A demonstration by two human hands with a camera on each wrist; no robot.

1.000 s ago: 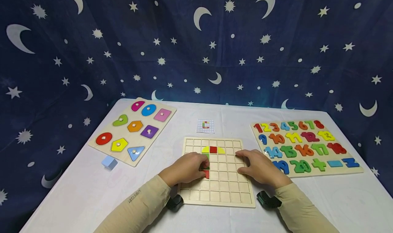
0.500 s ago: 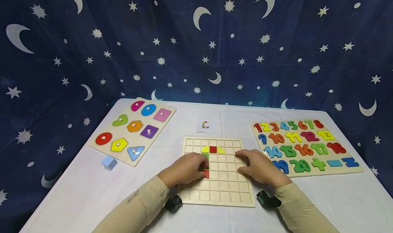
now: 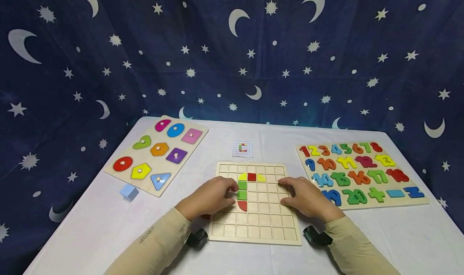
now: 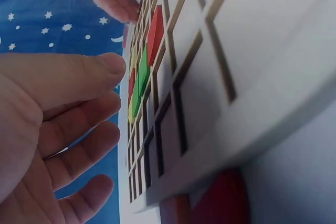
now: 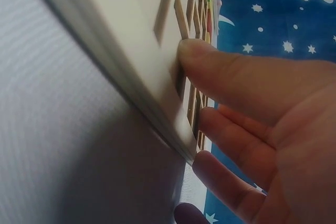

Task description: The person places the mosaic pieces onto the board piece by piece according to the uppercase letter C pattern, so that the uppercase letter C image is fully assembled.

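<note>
A wooden grid board (image 3: 268, 219) lies mid-table. In its cells sit a red square (image 3: 251, 177) between two yellow rounded pieces (image 3: 261, 178), green squares (image 3: 242, 195) down the left, and a red quarter-round piece (image 3: 242, 206) below them. My left hand (image 3: 207, 197) hovers over the board's left side, fingers loosely bent; the left wrist view shows nothing between thumb and fingers. With thumb and fingertips, my right hand (image 3: 307, 195) touches the board's right edge, as the right wrist view (image 5: 236, 108) also has it. Several cells under my left hand are hidden.
Behind the board lies a small pattern card (image 3: 242, 149). A knobbed shape puzzle (image 3: 158, 150) and a light blue block (image 3: 129, 192) are on the left, a number puzzle (image 3: 359, 174) on the right. Something red (image 4: 224, 203) shows by the board's left edge, partly hidden.
My left hand has drawn back to the left from the red quarter-round piece, uncovering it and the green squares. My right hand stays at the board's edge.
</note>
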